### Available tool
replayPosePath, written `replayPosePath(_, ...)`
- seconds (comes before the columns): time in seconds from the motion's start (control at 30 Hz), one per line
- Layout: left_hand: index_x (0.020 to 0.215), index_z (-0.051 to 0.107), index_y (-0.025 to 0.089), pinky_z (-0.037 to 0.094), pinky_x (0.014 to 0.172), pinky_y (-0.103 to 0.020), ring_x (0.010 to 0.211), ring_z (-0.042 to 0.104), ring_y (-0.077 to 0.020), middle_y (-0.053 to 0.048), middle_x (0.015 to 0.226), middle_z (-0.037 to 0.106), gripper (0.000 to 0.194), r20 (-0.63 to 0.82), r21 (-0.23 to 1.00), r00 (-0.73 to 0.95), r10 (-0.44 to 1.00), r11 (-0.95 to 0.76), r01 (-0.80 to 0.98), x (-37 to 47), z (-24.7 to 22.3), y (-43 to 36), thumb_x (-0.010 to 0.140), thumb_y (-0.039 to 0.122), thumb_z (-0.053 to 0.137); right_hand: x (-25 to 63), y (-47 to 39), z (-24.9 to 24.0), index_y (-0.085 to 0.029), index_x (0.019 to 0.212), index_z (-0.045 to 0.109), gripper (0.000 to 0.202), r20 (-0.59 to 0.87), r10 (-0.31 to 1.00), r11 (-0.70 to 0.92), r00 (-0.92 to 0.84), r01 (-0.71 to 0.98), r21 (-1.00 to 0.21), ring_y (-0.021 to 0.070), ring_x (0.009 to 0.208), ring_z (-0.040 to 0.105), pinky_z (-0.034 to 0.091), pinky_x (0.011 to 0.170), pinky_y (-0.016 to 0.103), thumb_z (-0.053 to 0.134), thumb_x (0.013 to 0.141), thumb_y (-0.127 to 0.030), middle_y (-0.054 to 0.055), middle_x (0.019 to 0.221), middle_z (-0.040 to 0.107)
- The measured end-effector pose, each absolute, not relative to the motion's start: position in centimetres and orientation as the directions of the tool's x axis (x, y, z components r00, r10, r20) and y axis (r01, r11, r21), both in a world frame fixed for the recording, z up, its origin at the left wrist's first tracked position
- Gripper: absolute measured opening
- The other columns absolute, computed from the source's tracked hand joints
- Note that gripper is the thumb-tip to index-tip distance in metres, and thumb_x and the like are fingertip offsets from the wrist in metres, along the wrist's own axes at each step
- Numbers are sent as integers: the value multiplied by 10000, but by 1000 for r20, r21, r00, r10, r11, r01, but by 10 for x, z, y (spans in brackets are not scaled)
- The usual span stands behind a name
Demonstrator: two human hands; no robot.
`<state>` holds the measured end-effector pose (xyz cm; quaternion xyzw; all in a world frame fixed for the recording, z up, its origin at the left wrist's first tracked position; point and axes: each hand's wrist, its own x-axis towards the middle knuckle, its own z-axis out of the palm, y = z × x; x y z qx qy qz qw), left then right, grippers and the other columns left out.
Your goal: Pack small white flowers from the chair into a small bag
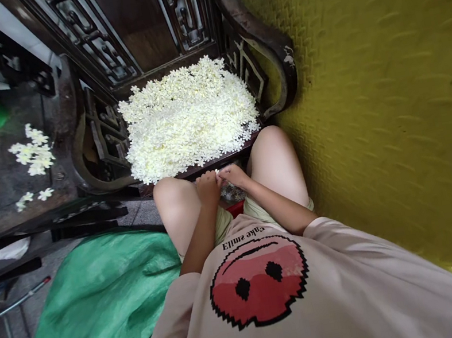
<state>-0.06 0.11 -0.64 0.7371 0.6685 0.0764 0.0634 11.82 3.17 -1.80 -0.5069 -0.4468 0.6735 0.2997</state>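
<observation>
Just beyond the pinching fingertips, soft matt white flowers [188,118] blanket a dark, glossy carved wooden chair [260,40]. Left of the hands, crinkled green plastic sheet [98,314], shiny. Right, rough matt yellow-green wall [393,104].

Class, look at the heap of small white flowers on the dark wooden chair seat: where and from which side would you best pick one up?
Pinch a single bloom at the near front edge of the white flower heap, coming from the knee side. There the flowers lie flat and thinly spread, closest to the left hand and right hand. The chair's armrests block sideways approaches.
</observation>
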Motion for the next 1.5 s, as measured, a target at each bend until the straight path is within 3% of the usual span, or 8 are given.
replayPosePath(0.23,934,585,195,327,756,-350,856,561,-226,-80,867,637,169,73,349,18,997,-43,936,-1,-4,0,857,237,440,120,39,-19,-159,543,545,159,-289,912,-256,-292,145,-956,88,527,477,366,543,193,512,680,-234,-19,524,544)
replayPosePath(0.47,662,459,217,346,721,-319,732,516,-189,-29,682,540,136,84,551,-95,992,34,834,-4,-3,0,793,183,475,122,38,-4,-163,594,507,194,-162,910,-123,-382,124,-985,87,569,421,340,574,209,537,710,-315,-36,582,498)
replayPosePath(0.63,611,387,217,328,626,-281,616,428,-147,18,593,420,191,106,788,-258,960,78,611,-1,5,-4,771,170,480,119,35,7,-166,599,508,242,-128,892,-95,-434,95,-991,92,593,417,341,591,212,521,744,-359,-34,592,483)
replayPosePath(0.8,612,424,203,318,571,-246,560,395,-115,42,549,416,164,-4,959,-376,926,110,260,1,14,-6,756,182,498,116,35,12,-156,624,551,277,-159,876,-151,-455,54,-987,101,624,475,372,623,215,552,740,-407,-18,623,543)
replayPosePath(0.97,595,391,199,345,555,-221,531,414,-94,50,529,411,171,-144,990,-395,907,136,-49,1,9,-3,742,169,473,113,36,10,-147,620,595,263,-157,859,-202,-488,-40,-979,120,658,545,417,678,233,582,730,-386,8,644,613)
replayPosePath(1.2,572,320,196,347,520,-204,472,375,-67,62,501,354,234,-320,899,-326,889,177,-401,4,4,0,756,210,465,110,32,10,-153,620,608,207,-279,842,-358,-463,-92,-929,114,634,570,454,682,237,601,711,-338,2,627,633)
replayPosePath(1.3,567,341,193,352,522,-203,472,388,-66,61,497,377,237,-344,890,-267,900,222,-398,-1,-1,2,749,222,491,111,31,8,-161,625,599,196,-316,828,-402,-464,-97,-910,117,651,582,457,682,235,608,711,-336,4,647,643)
replayPosePath(1.5,586,455,184,329,504,-210,486,401,-72,44,521,482,223,-350,925,-222,910,299,-233,-6,-16,6,736,314,558,114,35,0,-173,621,561,217,-387,841,-429,-377,-30,-903,109,610,556,420,613,218,562,753,-345,-2,653,639)
